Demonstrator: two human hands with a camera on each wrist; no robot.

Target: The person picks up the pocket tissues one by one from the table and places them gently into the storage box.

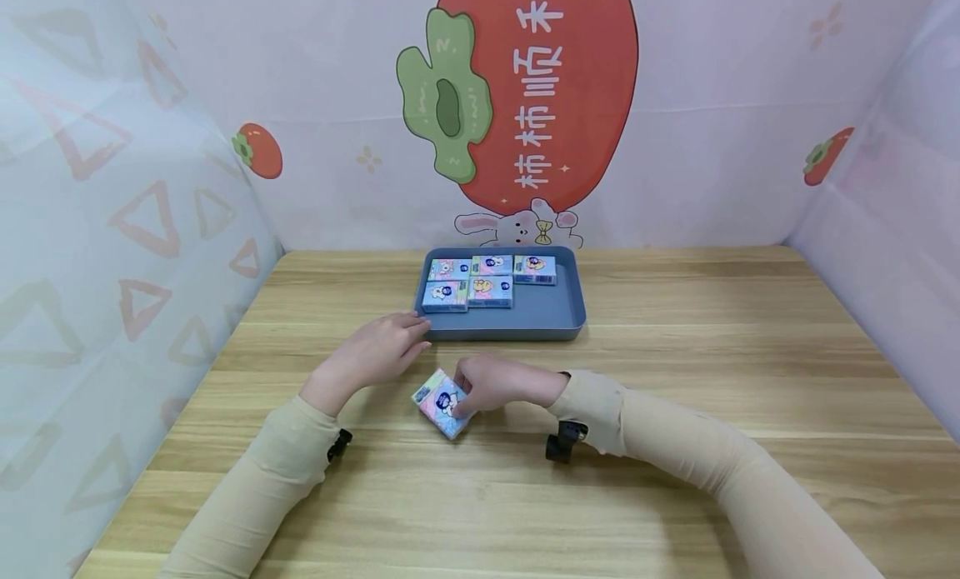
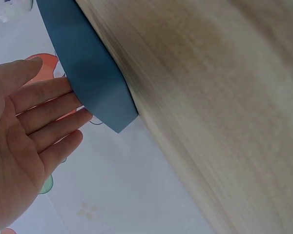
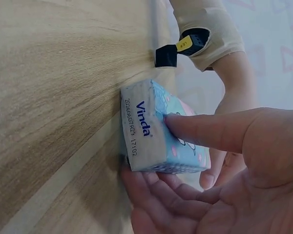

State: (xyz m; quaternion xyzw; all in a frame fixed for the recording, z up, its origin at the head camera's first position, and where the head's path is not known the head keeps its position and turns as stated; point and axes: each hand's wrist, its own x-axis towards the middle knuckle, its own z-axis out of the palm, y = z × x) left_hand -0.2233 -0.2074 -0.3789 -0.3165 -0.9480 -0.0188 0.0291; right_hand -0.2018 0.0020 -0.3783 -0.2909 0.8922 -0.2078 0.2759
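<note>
A small tissue pack (image 1: pixel 442 402), pastel blue and pink with a dark blue logo, sits at an angle at the table's middle. My right hand (image 1: pixel 491 382) pinches it, thumb on the printed face and fingers at its side; the right wrist view shows "Vinda" on the pack's white end (image 3: pixel 142 126). My left hand (image 1: pixel 378 346) rests its straight fingers at the near left corner of a blue-grey tray (image 1: pixel 543 319). In the left wrist view the fingertips (image 2: pixel 85 116) touch the tray's outer wall (image 2: pixel 100 80), palm facing the camera.
Several similar tissue packs (image 1: pixel 491 291) lie in the tray in two rows, toward its left and back. The wooden table (image 1: pixel 675 346) is bounded by printed cloth walls (image 1: pixel 337 112) at the back and both sides.
</note>
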